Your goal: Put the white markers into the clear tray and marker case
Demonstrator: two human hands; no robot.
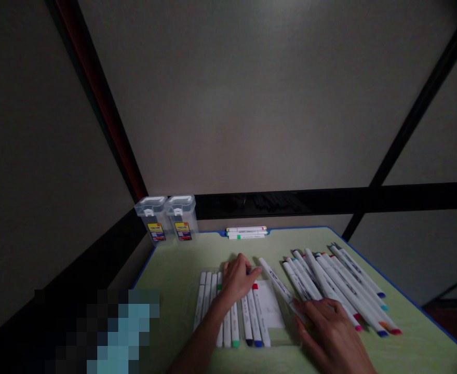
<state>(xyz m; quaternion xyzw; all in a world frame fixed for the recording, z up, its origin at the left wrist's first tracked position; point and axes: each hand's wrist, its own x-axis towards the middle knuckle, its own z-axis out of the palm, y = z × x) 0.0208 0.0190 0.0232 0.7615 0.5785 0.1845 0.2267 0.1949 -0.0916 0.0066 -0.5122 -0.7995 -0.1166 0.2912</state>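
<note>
My left hand (237, 276) lies over the upper ends of a row of white markers (234, 324), its fingers curled and its thumb pointing right. A bit of blue shows between thumb and fingers, where they close on a marker's end. The row lies side by side in a clear shallow tray (286, 336), with coloured lower ends such as green, black and blue. In my right hand (325, 327) is the lower part of a white marker (276, 280), slanting up and left to a yellowish tip. My right fingertips partly hide it.
To the right lies a loose pile of white markers (337, 280) with various coloured ends. Several more markers (246, 232) rest at the table's (209, 249) back edge. Two clear lidded boxes (156, 221) with yellow labels stand at the back left, near the wall (244, 104).
</note>
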